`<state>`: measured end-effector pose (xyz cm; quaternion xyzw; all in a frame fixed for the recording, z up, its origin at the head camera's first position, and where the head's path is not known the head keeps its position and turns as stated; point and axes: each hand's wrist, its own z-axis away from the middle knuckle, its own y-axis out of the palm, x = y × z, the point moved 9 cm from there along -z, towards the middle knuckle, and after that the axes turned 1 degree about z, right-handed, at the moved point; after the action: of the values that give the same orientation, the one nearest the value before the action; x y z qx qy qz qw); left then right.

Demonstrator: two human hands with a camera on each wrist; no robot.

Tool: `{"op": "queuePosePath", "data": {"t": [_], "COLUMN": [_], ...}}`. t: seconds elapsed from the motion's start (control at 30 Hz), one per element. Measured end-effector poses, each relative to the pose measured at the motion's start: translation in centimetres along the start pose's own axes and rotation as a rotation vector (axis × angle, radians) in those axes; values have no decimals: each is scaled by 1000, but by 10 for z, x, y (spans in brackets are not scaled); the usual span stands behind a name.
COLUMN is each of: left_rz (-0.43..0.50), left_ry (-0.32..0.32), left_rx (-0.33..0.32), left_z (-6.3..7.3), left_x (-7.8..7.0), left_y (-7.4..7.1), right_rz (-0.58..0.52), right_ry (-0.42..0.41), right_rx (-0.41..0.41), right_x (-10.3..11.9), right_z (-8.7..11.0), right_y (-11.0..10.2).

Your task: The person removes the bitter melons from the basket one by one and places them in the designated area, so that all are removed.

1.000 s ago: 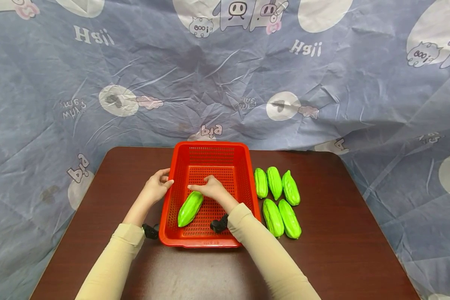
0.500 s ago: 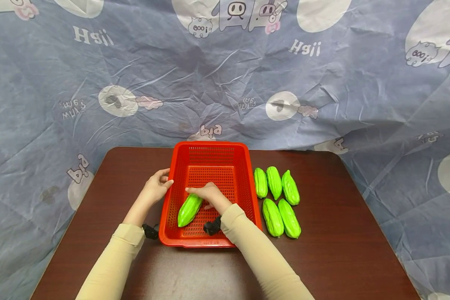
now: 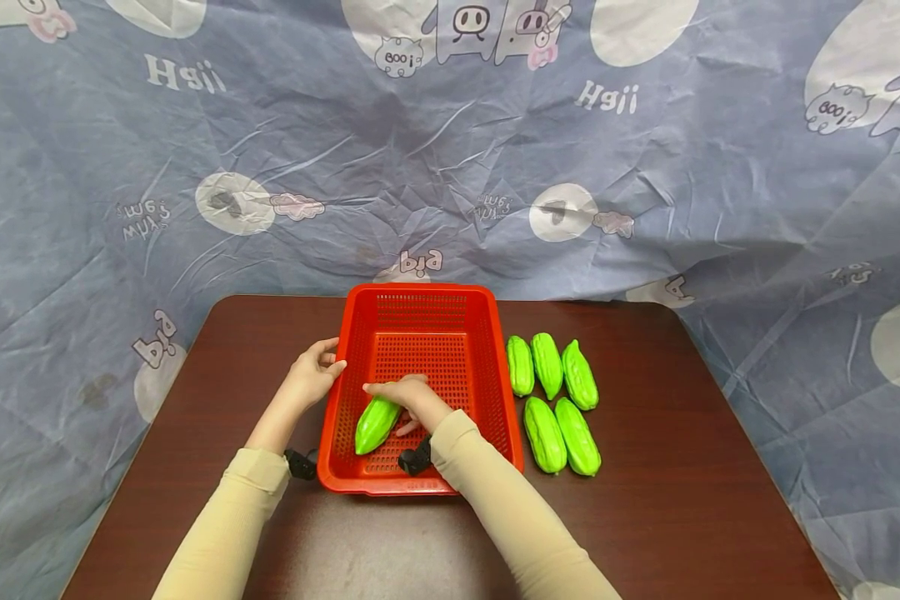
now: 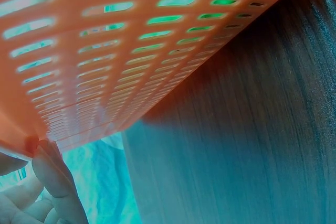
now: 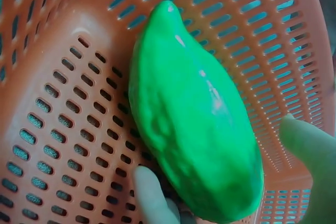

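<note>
A red plastic basket (image 3: 420, 289) with slotted walls stands on the table. My left hand (image 3: 311, 375) pinches its left rim; in the left wrist view, the thumb and fingers (image 4: 55, 174) meet at the rim. One bright green bitter melon (image 3: 373, 429) lies inside, towards the near left. Over its far end is my right hand (image 3: 414, 398), reaching down into the basket. From the right wrist, the bitter melon (image 5: 194, 119) appears between thumb and fingers (image 5: 149, 192), with a gap showing on the thumb side. Part of the melon is hidden under the hand.
Several more bitter melons (image 3: 547, 367) lie in two rows on the brown table (image 3: 682, 467), close to the basket's right wall. Behind the table hangs a grey-blue printed cloth (image 3: 435, 167). A black wrist camera (image 3: 416, 458) sits low inside the basket under the right sleeve.
My right hand has moved left and nearer, down around the bitter melon's far end. The left hand keeps its place at the rim, and the melon lies where it was.
</note>
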<state>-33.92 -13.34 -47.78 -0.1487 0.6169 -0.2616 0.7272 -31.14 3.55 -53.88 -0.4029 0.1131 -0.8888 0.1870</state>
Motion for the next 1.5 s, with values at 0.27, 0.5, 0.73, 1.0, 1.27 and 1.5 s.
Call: {"op": "queuePosePath", "data": {"t": [0.27,0.5,0.73,1.0,1.27,1.5], "left_rz": [8,13,10,5,0,8], "left_ry": [3,4,-4,-4,3,14], "left_rx": [2,-2,1,6,6,17], "left_z": [-1,-1,0,-1,-1,-1], "left_x": [-1,1,1,2,2,1], "left_y": [0,-1,0,1,2,1], "right_rz": [-14,-24,-74,-54,69,126], "right_ry": [1,-14,-41,-101,-197,-286], "right_rx": [13,26,-30,-130,-238,-293], "right_x": [1,1,6,17,39,54], "right_z": [10,8,7,8,16,31], "right_y": [3,6,-2,-17,-43,-66]}}
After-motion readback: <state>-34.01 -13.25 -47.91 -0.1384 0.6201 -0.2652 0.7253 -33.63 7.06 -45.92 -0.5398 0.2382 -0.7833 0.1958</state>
